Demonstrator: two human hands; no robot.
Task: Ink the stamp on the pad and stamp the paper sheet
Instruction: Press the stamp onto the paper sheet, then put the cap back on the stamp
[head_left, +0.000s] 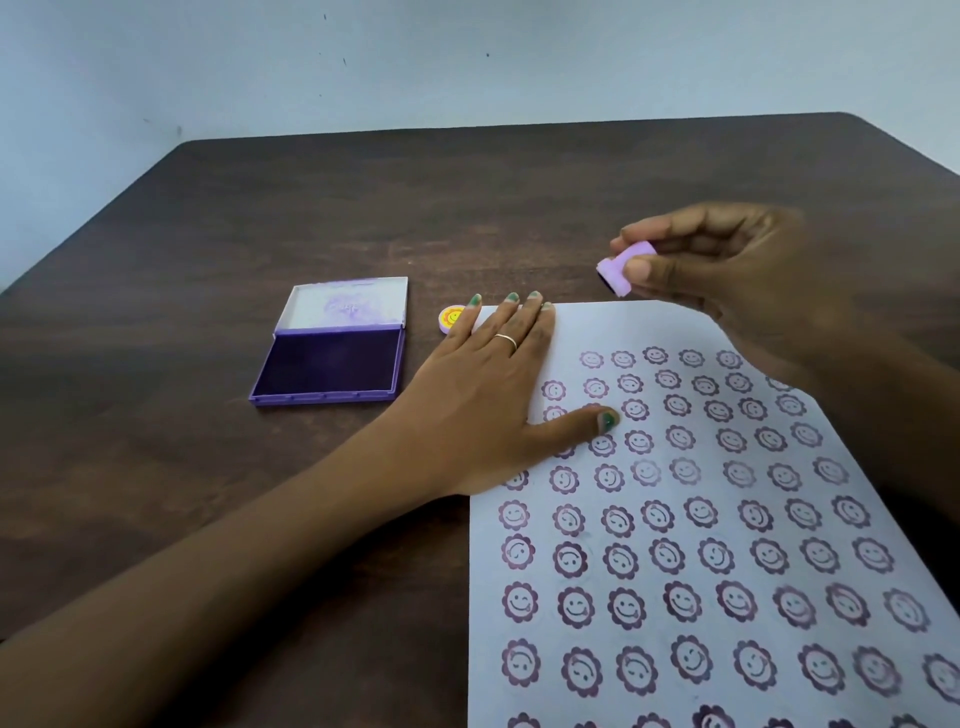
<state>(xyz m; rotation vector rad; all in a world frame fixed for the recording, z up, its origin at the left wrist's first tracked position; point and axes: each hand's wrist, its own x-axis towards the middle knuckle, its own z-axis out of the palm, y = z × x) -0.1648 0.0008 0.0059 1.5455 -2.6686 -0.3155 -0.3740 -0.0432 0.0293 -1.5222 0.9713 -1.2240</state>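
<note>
My right hand (727, 270) pinches a small lilac stamp (621, 267) in the air, just above the far edge of the paper sheet (649, 332). The stamp's dark face tilts down and to the left. The white sheet lies on the right of the table, covered with several rows of purple smiling flower prints; a bare strip remains along its far edge. My left hand (488, 395) lies flat on the sheet's far left corner, fingers spread. The purple ink pad (330, 366) sits open to the left, its lid folded back.
A small round cap with a yellow smiley face (449, 318) lies between the ink pad and my left fingertips. The dark wooden table (363, 208) stretches back to a pale wall. My left forearm crosses the table's near left part.
</note>
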